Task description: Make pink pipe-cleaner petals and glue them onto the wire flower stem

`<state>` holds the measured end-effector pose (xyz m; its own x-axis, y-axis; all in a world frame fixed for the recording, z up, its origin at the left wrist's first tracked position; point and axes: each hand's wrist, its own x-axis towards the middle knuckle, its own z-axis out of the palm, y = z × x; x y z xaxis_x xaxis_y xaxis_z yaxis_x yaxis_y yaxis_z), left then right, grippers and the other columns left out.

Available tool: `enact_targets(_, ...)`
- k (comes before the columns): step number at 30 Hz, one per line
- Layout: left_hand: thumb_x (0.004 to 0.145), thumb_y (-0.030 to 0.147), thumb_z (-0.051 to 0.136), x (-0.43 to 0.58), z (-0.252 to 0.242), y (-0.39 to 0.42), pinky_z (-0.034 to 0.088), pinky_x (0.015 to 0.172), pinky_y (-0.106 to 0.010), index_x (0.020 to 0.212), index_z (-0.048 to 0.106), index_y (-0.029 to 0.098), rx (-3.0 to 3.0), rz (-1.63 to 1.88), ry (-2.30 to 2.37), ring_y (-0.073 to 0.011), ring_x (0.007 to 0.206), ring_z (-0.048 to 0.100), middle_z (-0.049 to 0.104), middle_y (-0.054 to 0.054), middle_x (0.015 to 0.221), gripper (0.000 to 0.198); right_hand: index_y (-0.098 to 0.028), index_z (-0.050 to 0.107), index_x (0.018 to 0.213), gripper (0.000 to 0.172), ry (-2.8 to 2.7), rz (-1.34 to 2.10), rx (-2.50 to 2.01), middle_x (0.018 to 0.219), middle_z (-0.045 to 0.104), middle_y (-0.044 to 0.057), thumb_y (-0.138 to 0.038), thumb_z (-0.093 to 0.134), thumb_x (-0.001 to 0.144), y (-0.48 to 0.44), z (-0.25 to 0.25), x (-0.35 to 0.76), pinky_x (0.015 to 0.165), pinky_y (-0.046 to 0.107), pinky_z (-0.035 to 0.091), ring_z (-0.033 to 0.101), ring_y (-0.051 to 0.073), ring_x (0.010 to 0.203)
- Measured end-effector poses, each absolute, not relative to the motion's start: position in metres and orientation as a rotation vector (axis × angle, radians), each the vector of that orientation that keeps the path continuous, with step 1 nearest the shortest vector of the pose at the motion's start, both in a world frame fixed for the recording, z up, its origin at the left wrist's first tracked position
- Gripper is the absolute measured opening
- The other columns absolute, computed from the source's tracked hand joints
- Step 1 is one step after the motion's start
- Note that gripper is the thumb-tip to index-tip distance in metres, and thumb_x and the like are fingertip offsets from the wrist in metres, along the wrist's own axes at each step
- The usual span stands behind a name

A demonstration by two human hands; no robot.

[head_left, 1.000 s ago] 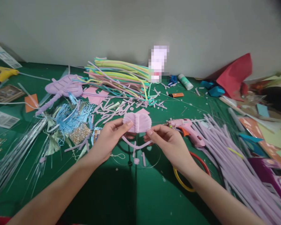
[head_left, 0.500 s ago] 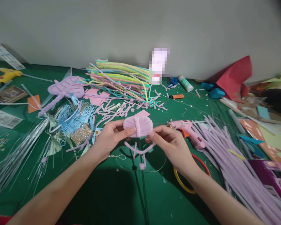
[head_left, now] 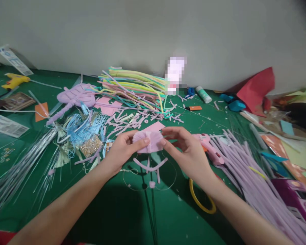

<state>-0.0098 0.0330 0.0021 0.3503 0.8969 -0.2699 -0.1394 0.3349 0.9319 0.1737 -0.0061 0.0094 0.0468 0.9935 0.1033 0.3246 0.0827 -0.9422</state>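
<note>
A lilac, ribbed, fan-like pipe-cleaner piece (head_left: 155,140) with a raised band down its middle is held up in front of me. My left hand (head_left: 123,149) pinches it from the left, thumb across its front near the band. My right hand (head_left: 190,154) is at its right edge, thumb tip against it, index finger lifted above and the other fingers curled, partly hidden. Just below lie a curved lilac pipe cleaner (head_left: 151,168), short lilac lengths and a small lilac tuft (head_left: 152,184), near a thin loop of clear line.
Loose lilac pipe cleaners (head_left: 244,170) and a pink glue gun (head_left: 211,149) lie right, near a yellow tape ring (head_left: 200,200). Coloured pipe cleaners (head_left: 135,81) and cut bits are behind. Blue tassels (head_left: 84,126), metal wires (head_left: 22,166) and a yellow glue gun (head_left: 15,81) are left.
The piece has shifted slightly down and left in view and tilted. My right index finger has lifted from beside its edge to above it. The whole view has moved a little.
</note>
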Motion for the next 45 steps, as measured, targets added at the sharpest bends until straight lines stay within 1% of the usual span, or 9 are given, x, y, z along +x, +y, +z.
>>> enact_targets(5, 0.064, 0.026, 0.083, -0.01, 0.003, 0.032, 0.043, 0.062, -0.021, 0.079, 0.071, 0.015, 1.027, 0.839, 0.956, -0.0115, 0.066, 0.054, 0.063, 0.003, 0.07, 0.022, -0.023, 0.072, 0.094, 0.01, -1.826, 0.683, -1.287, 0.101, 0.07, 0.003, -0.026, 0.067, 0.086, 0.021, 0.026, 0.17, 0.086, 0.033, 0.049, 0.063, 0.018, 0.099)
enact_targets(13, 0.068, 0.027, 0.081, -0.01, 0.002, 0.029, 0.041, 0.059, -0.021, 0.084, 0.072, 0.016, 1.076, 0.837, 0.942, -0.0109, 0.065, 0.052, 0.063, 0.002, 0.072, 0.021, -0.019, 0.066, 0.079, 0.012, -1.693, 0.901, -1.324, 0.083, 0.07, 0.002, -0.028, 0.064, 0.087, 0.035, 0.043, 0.17, 0.066, 0.028, 0.044, 0.062, 0.015, 0.077)
enact_targets(22, 0.071, 0.039, 0.079, -0.009, 0.002, 0.03, 0.04, 0.059, -0.02, 0.079, 0.069, 0.016, 1.143, 0.845, 1.016, -0.0101, 0.064, 0.05, 0.057, 0.003, 0.068, 0.026, -0.023, 0.051, 0.078, 0.026, -1.406, 1.236, -0.941, 0.097, 0.071, 0.003, -0.036, 0.045, 0.1, 0.022, 0.056, 0.174, 0.1, 0.039, 0.043, 0.063, 0.019, 0.107)
enact_targets(26, 0.074, 0.04, 0.077, -0.01, -0.002, 0.032, 0.042, 0.057, -0.019, 0.076, 0.069, 0.016, 1.124, 0.855, 1.012, -0.0096, 0.062, 0.049, 0.058, 0.003, 0.068, 0.026, -0.023, 0.052, 0.075, 0.028, -1.293, 1.262, -0.97, 0.079, 0.066, 0.0, -0.038, 0.048, 0.098, 0.006, 0.066, 0.191, 0.091, 0.036, 0.049, 0.066, 0.018, 0.092)
enact_targets(30, 0.078, 0.042, 0.073, -0.01, -0.005, 0.035, 0.045, 0.055, -0.019, 0.078, 0.069, 0.016, 1.072, 0.864, 1.003, -0.0101, 0.064, 0.052, 0.062, 0.0, 0.072, 0.027, -0.026, 0.051, 0.075, 0.026, -1.128, 1.269, -1.055, 0.053, 0.044, -0.006, -0.039, 0.049, 0.097, -0.013, 0.074, 0.218, 0.044, 0.024, 0.036, 0.044, 0.011, 0.044)
enact_targets(32, 0.078, 0.042, 0.074, -0.01, -0.006, 0.036, 0.046, 0.055, -0.019, 0.081, 0.07, 0.016, 1.041, 0.872, 1.0, -0.0104, 0.066, 0.054, 0.063, -0.001, 0.075, 0.027, -0.024, 0.051, 0.071, 0.031, -1.144, 1.188, -1.138, 0.05, 0.033, -0.006, -0.043, 0.051, 0.096, -0.02, 0.074, 0.228, 0.04, 0.025, 0.023, 0.028, 0.01, 0.041)
enact_targets(35, 0.074, 0.039, 0.078, -0.011, -0.007, 0.037, 0.047, 0.055, -0.018, 0.085, 0.069, 0.016, 0.987, 0.9, 0.987, -0.0096, 0.065, 0.056, 0.065, 0.0, 0.076, 0.027, -0.021, 0.046, 0.055, 0.052, -1.281, 1.086, -1.301, 0.05, 0.033, -0.004, -0.053, 0.046, 0.096, -0.028, 0.065, 0.234, 0.047, 0.028, 0.028, 0.03, 0.011, 0.047)
enact_targets(40, 0.078, 0.036, 0.076, -0.011, -0.01, 0.04, 0.05, 0.058, -0.017, 0.087, 0.069, 0.015, 0.882, 0.926, 0.894, -0.0097, 0.066, 0.058, 0.064, -0.001, 0.076, 0.024, -0.021, 0.066, 0.083, 0.061, -1.386, 1.281, -1.4, 0.082, 0.065, 0.005, -0.069, 0.03, 0.092, -0.034, 0.038, 0.213, 0.072, 0.03, 0.049, 0.061, 0.017, 0.08)
enact_targets(45, 0.088, 0.018, 0.06, -0.012, -0.005, 0.042, 0.055, 0.066, -0.022, 0.097, 0.068, 0.012, 0.596, 1.001, 0.769, -0.0122, 0.067, 0.06, 0.06, -0.002, 0.073, 0.014, -0.019, 0.061, 0.111, 0.052, -1.2, 1.576, -1.383, 0.113, 0.066, 0.01, -0.063, 0.039, 0.093, -0.034, 0.015, 0.179, 0.086, 0.035, 0.052, 0.064, 0.021, 0.103)
